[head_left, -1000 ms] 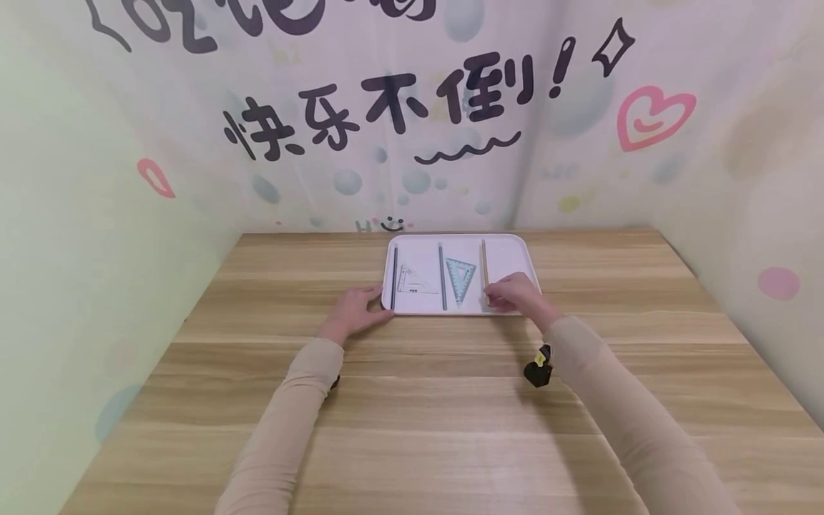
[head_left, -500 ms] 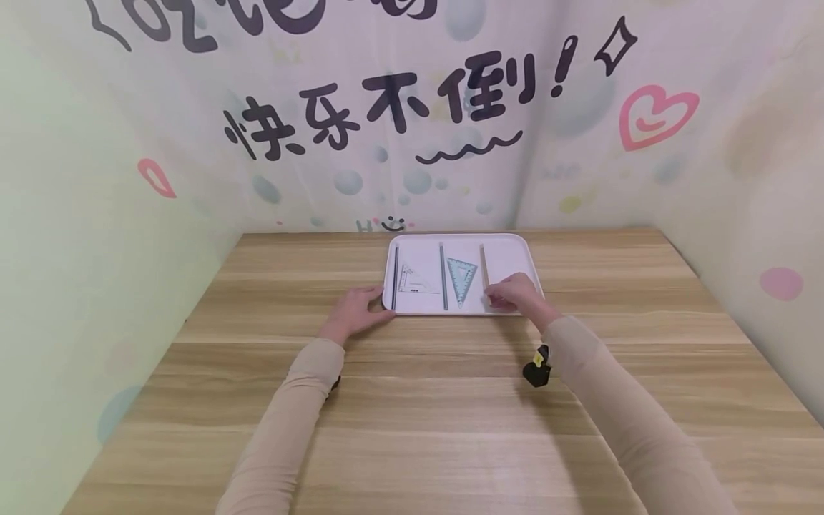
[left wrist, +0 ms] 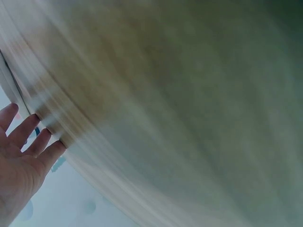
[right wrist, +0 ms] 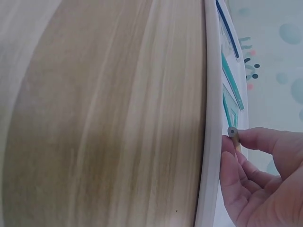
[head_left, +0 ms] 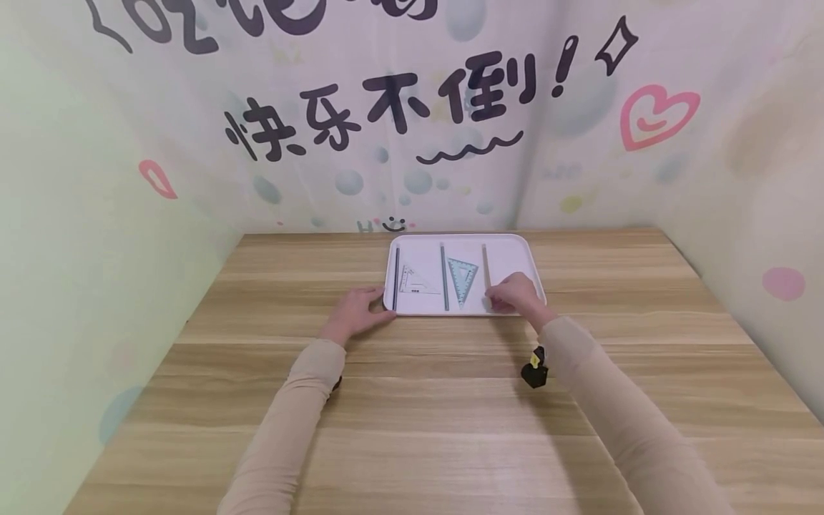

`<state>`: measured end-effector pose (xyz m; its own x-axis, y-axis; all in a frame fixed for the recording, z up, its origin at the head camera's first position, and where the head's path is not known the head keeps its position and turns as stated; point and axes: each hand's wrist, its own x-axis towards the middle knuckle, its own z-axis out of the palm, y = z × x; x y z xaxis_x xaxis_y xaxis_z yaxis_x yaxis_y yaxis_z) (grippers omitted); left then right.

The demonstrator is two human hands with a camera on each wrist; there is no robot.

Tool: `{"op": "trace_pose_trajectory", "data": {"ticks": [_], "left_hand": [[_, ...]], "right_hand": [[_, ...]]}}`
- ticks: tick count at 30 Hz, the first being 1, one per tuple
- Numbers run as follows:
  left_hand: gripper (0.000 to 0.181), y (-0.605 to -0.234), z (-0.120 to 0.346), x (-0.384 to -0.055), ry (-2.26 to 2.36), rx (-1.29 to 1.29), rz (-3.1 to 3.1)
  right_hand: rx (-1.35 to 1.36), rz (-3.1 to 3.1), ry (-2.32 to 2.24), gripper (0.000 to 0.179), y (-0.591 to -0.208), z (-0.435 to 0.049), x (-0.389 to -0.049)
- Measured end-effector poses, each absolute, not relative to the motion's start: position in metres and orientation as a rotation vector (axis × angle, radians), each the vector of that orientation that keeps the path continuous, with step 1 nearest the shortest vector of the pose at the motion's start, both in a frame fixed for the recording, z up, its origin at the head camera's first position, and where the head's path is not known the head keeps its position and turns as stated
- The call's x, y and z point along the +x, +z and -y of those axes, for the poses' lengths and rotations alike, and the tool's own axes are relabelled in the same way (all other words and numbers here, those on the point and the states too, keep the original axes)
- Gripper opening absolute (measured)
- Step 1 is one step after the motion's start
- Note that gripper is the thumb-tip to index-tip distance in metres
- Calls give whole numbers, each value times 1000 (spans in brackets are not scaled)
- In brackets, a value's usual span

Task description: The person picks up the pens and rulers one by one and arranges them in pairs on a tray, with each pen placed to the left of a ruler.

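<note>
In the head view a white tray (head_left: pixel 508 250) lies at the table's far side. My right hand (head_left: pixel 513 293) pinches the near end of a wood-coloured pencil (head_left: pixel 486 265) between thumb and fingers, over the tray's right part. The right wrist view shows that pencil's end (right wrist: pixel 232 132) close up. My left hand (head_left: pixel 352 313) touches the tray's front left corner, fingers extended and spread. A dark pencil (head_left: pixel 395 279) lies along the left, then a clear set square (head_left: pixel 415 282), a grey-green pencil (head_left: pixel 444 275) and a light-blue set square (head_left: pixel 462 279).
The tray stands on a wood-grain table (head_left: pixel 425 415). Behind it hangs a printed cloth (head_left: pixel 360 179) with black lettering. A black wrist device with a yellow mark (head_left: pixel 534 370) sits under my right wrist.
The wood-coloured pencil's far end has shifted slightly nearer within the tray, with my right hand still pinching its near end. My left hand stays at the tray's corner.
</note>
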<state>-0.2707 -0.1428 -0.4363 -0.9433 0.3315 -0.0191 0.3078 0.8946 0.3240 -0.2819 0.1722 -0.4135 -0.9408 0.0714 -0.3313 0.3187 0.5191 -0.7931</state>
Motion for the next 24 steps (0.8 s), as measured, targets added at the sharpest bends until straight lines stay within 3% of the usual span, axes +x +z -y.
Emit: {"op": "trace_pose_trajectory", "data": {"ticks": [24], "left_hand": [[71,-436,141,-270,515,487,-2981]], "right_hand": [[285,-2867,-866,10,-408,-160,-279]]}}
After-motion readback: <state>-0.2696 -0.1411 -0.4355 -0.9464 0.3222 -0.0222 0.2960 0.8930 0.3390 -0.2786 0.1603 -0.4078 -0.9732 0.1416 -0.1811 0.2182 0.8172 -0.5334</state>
